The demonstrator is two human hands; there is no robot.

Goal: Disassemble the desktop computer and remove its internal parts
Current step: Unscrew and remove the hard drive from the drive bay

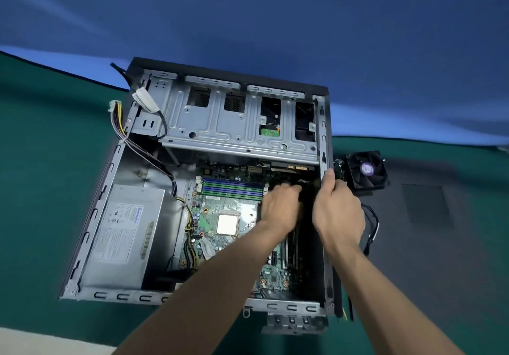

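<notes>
The open grey sheet-metal desktop computer case (82,244) lies on its side on a dark green mat (35,161), its inside facing up. The left hand (278,208) reaches down into the case with its fingers curled round a black part (305,203) near the right wall; what that part is cannot be told (it sits in deep shadow). The right hand (338,211) is just beside it, its thumb hooked over the grey right side rail of the case (322,134) and its other fingers hidden behind the rail, so how far they close cannot be told.

Left of the left fingertips lie the blue and green memory slots (231,188), and below them the green motherboard (220,208) with its bare square silver processor (227,224). Further left sits the grey box-shaped power supply (124,233), with a bundle of coloured wires (118,123) trailing over the case edge. Beyond both hands spans the silver drive cage (234,123). Just past the right thumb, outside the case, rests a black square cooling fan (366,170) on a dark perforated side panel (424,203).
</notes>
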